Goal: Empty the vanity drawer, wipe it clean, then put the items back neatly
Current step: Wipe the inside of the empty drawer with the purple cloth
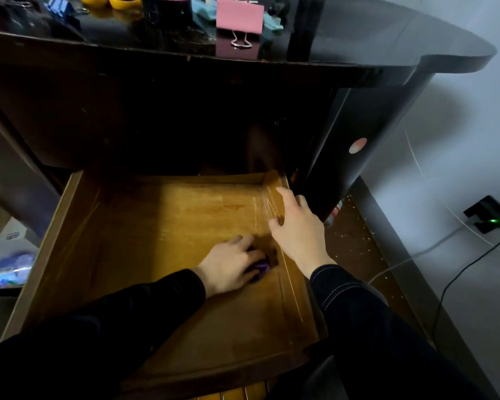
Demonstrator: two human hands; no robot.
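Under the left hand [234, 264], a purple cloth [261, 268]; fingers curled over it, pressing it to the floor of the vanity drawer [156, 241], which holds nothing else; step, by my judgement: wiping; right hand [298, 226], fingers loosely spread and gripping nothing, rests on the drawer wall just beside; next move: sweep leftward across bare wood; above both hands, glossy black vanity top [358, 39], pink binder clip [239, 17]; rightward, grey floor, green-lit adapter [488, 216].

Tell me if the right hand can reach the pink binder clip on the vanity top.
Probably yes. The right hand holds nothing and rests on the drawer wall. The pink binder clip stands near the front edge of the vanity top with nothing before it. The hand must rise over that edge.
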